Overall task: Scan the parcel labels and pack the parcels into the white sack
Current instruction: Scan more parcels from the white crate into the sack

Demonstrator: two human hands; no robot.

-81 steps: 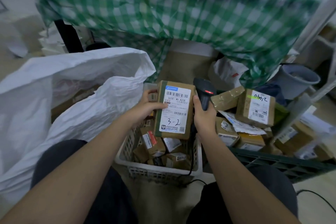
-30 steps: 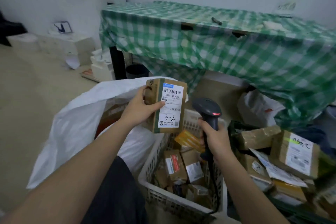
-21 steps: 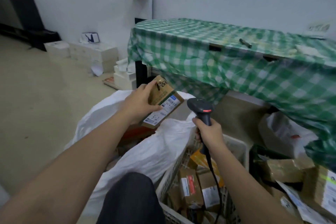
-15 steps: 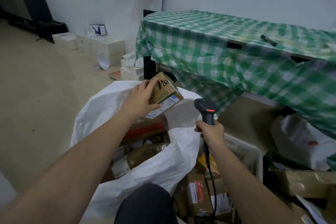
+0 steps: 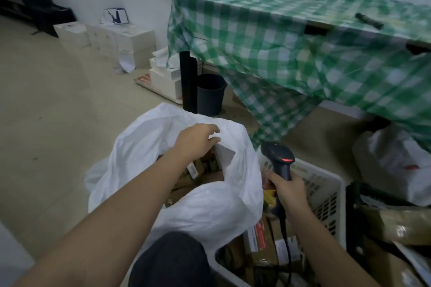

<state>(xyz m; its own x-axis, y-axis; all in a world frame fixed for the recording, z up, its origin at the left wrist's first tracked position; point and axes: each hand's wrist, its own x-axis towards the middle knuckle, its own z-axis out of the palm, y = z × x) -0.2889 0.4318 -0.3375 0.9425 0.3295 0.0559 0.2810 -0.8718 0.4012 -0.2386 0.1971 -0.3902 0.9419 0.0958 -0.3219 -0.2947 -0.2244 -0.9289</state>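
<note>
Left hand (image 5: 196, 141) hangs over the mouth of the white sack (image 5: 210, 207), fingers loosely curled, holding nothing. Right hand (image 5: 288, 190) grips the handle of a black barcode scanner (image 5: 278, 158), fingers wrapped round it, red light lit on its head, cable (image 5: 287, 244) dropping below the wrist. Under the left hand, inside the sack, brown cardboard parcels (image 5: 198, 173) lie piled with label edges showing, print too small to read. Sack sits between both forearms, its near fold draped over a dark-trousered knee (image 5: 170, 261). Just under the right hand is a white plastic basket (image 5: 326, 196) with slotted walls, holding more parcels (image 5: 265, 242); one has a red-and-white label, text unreadable. Right of the basket a dark crate (image 5: 352, 216), taped brown boxes (image 5: 396, 226) and a white plastic bag (image 5: 396, 163). Beyond the hands a table under a green-and-white checked cloth (image 5: 291, 49), cloth hanging low in front; a dark pen-like object (image 5: 369, 21) lies on top. Black table leg (image 5: 189, 81) with a dark bucket (image 5: 211, 93) just beside it. Beyond the left hand, beige floor (image 5: 58, 112), white boxes (image 5: 112, 39) stacked along a white wall, a small card with blue marks on top, not legible. Frame slightly motion-blurred.
</note>
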